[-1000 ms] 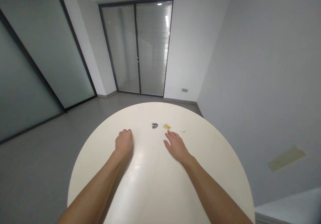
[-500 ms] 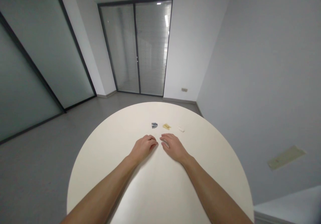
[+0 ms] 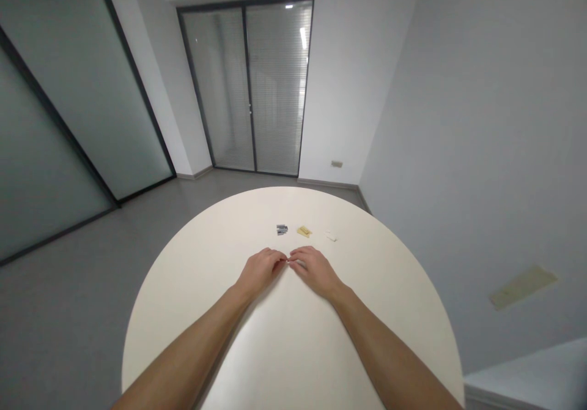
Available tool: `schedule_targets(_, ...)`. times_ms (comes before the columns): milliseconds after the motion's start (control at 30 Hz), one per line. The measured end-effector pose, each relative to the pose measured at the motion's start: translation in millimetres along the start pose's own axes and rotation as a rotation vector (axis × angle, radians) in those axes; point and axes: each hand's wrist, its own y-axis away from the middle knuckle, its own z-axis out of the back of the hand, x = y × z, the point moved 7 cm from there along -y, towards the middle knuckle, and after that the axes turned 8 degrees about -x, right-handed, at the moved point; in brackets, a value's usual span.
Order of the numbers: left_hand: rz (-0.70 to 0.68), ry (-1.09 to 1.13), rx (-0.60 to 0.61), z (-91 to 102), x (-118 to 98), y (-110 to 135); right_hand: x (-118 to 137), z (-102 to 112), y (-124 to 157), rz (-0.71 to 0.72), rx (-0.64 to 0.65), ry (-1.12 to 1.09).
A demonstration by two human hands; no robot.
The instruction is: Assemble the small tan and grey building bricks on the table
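Over the middle of the round white table (image 3: 284, 336), my left hand (image 3: 262, 269) and my right hand (image 3: 316, 270) meet at the fingertips. My left fingers are pinched together around something tiny and pale that I cannot make out. The thumb and fingers of my right hand close on the same spot from the other side. Just beyond the hands lie a small bundle of dark blue and silver pieces (image 3: 282, 230), a few flat yellowish pieces (image 3: 304, 231) and some thin white pieces (image 3: 332, 237); neither hand touches them.
Past the table's far edge is grey floor (image 3: 202, 196), then a glass door with blinds (image 3: 275, 92). Frosted glass panels (image 3: 82, 92) stand on the left. A plain wall (image 3: 481, 122) with a beige plate (image 3: 523, 287) runs along the right.
My right hand has moved slightly left, and its fingertips have closed in to meet those of my left hand. The small pieces on the table lie as before.
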Motion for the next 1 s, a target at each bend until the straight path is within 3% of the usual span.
schedule_targets(500, 0.096, 0.094, -0.028, 6.9, 0, 1, 4, 4, -1, -0.055, 0.013, 0.004)
schedule_targets(1000, 0.098, 0.116, -0.077, 16.1, -4, -1, 8, 15, -4, -0.030, -0.085, 0.023)
